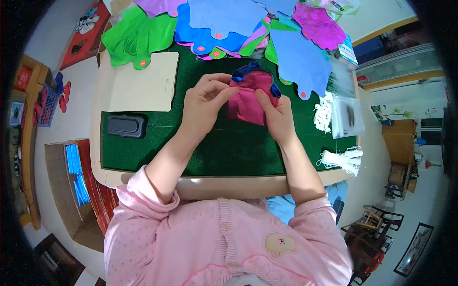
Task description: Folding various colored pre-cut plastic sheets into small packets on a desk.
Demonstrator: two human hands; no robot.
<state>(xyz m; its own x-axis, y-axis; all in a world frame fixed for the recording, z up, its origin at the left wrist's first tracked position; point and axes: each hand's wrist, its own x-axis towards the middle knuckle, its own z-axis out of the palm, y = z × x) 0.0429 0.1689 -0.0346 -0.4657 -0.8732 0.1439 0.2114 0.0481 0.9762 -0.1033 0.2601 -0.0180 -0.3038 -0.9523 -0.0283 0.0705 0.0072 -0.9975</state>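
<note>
Above the middle of the green table top (229, 152), both hands hold a soft, shiny magenta piece (248, 107) with a wavy dark blue edge along its top. My left hand (202, 102) pinches its left side between thumb and fingers. On the right side, my right hand (278, 117) grips it with the thumb lying on its front, and the other fingers are mostly hidden behind. Just beyond it lie similar flat pieces with scalloped edges: a blue one (224, 19), a green one (138, 35), a light blue one (300, 62) and a magenta one (319, 26). Several carry round red dots.
A beige cardboard sheet (143, 86) and a black oblong case (126, 126) lie at the left. Right of my hands are bundled white strings (341, 159), a white coil (323, 113) and clear plastic bags (347, 117). A cardboard box (64, 186) stands left of the table.
</note>
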